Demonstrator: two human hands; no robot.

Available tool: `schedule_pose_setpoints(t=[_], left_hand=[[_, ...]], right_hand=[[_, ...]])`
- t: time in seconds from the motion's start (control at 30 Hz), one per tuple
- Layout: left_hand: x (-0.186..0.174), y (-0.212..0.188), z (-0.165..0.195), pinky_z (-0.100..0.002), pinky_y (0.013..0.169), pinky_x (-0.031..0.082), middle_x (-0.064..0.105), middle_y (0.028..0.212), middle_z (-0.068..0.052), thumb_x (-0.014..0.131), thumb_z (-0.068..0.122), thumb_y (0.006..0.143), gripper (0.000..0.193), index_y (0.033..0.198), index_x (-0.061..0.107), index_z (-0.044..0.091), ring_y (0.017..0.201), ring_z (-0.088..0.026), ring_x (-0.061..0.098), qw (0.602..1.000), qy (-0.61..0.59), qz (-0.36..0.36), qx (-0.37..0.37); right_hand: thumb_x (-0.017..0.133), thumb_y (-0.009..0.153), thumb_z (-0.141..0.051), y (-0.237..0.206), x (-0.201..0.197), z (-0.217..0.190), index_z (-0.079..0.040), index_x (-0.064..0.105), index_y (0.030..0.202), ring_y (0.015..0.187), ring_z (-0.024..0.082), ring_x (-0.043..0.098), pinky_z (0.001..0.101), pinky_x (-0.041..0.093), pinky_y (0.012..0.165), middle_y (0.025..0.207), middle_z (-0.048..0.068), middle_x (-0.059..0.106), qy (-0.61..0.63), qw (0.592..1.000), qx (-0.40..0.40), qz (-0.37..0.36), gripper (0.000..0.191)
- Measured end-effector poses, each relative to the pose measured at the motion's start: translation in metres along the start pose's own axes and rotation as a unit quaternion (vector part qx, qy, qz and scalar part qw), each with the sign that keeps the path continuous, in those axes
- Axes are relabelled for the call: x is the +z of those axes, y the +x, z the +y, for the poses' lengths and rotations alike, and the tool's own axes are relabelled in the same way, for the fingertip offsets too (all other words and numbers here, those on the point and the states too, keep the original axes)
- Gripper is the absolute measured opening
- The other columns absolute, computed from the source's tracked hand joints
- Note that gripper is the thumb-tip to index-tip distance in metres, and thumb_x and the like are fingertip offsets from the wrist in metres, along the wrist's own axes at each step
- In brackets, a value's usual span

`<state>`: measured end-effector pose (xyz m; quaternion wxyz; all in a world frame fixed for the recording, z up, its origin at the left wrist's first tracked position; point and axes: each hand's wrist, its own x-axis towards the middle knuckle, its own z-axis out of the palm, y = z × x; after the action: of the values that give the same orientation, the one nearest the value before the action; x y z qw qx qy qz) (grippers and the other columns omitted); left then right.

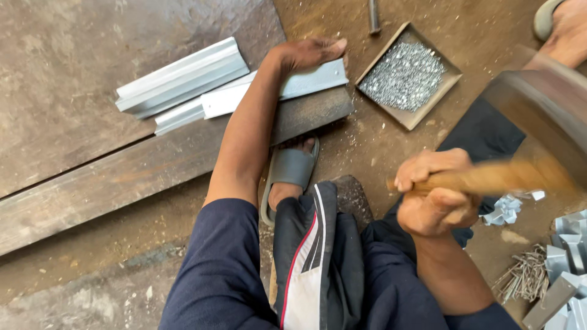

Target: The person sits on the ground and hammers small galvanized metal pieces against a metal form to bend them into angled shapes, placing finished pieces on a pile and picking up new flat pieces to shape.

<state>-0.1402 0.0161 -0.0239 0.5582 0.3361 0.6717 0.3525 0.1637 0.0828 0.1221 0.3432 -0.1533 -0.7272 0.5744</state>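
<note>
My left hand (309, 54) presses down on the end of a grey metal channel strip (306, 81) that lies across a dark steel bar (159, 162) on the floor. My right hand (435, 194) is raised near my knee, fist closed around the wooden handle of a hammer (526, 134). The hammer head is blurred with motion at the right. A second, shorter metal channel piece (181, 76) lies beside the strip to the left.
A shallow square tray (408, 117) full of small nails sits right of my left hand. Loose nails (523, 276) and bent metal brackets (568, 256) lie at the lower right. My sandalled foot (290, 174) rests against the bar. Another person's foot (565, 24) shows top right.
</note>
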Motion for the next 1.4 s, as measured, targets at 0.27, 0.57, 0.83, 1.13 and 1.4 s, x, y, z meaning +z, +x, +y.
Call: schedule_pose_setpoints(t=[0.27,0.57,0.83,1.13,1.4], left_hand=[[0.001,-0.011,0.016,-0.048,0.116,0.034,0.055,0.15,-0.011,0.033,0.081,0.085,0.081,0.131,0.07,0.026,0.142,-0.032,0.046,0.995,0.086,0.042,-0.034],[0.0,-0.007,0.012,-0.045,0.119,0.035,0.056,0.151,-0.009,0.037,0.078,0.089,0.079,0.137,0.066,0.023,0.144,-0.03,0.048,0.995,0.09,0.039,-0.025],[-0.007,-0.014,0.009,-0.045,0.115,0.038,0.057,0.149,-0.01,0.039,0.077,0.088,0.079,0.136,0.065,0.021,0.141,-0.03,0.049,0.999,0.035,-0.012,0.031],[0.042,-0.075,0.044,-0.048,0.095,0.054,0.064,0.127,-0.012,0.082,0.044,0.085,0.057,0.136,0.062,0.027,0.118,-0.033,0.064,0.941,0.276,0.195,-0.034],[0.18,-0.091,0.028,-0.047,0.1,0.041,0.054,0.134,-0.016,0.067,0.015,0.093,0.053,0.145,0.06,0.021,0.121,-0.035,0.051,0.77,0.447,0.429,0.155]], right_hand=[[0.053,0.111,-0.013,0.011,-0.02,0.066,0.0,0.06,0.081,0.06,0.022,0.056,0.0388,0.043,0.056,0.067,0.011,0.055,-0.31,0.938,0.119,-0.103,0.034],[0.041,0.115,-0.027,0.01,-0.014,0.031,-0.004,0.052,0.091,0.074,0.031,0.063,0.0405,0.051,0.064,0.087,0.013,0.062,-0.19,0.936,-0.247,-0.166,0.035],[0.039,0.115,-0.027,-0.025,-0.05,0.055,-0.003,0.055,0.086,0.057,0.013,0.051,0.0284,0.045,0.053,0.068,0.003,0.052,0.073,0.943,0.305,-0.113,0.041],[0.064,0.099,-0.031,-0.084,-0.091,0.059,-0.001,0.056,0.073,0.043,0.008,0.042,0.0265,0.035,0.037,0.056,0.001,0.046,-0.038,0.799,0.59,-0.112,0.041],[0.066,0.097,-0.035,-0.088,-0.114,0.089,-0.002,0.054,0.072,0.042,0.008,0.042,0.0262,0.036,0.037,0.054,0.001,0.048,-0.001,0.798,0.588,-0.132,0.043]])
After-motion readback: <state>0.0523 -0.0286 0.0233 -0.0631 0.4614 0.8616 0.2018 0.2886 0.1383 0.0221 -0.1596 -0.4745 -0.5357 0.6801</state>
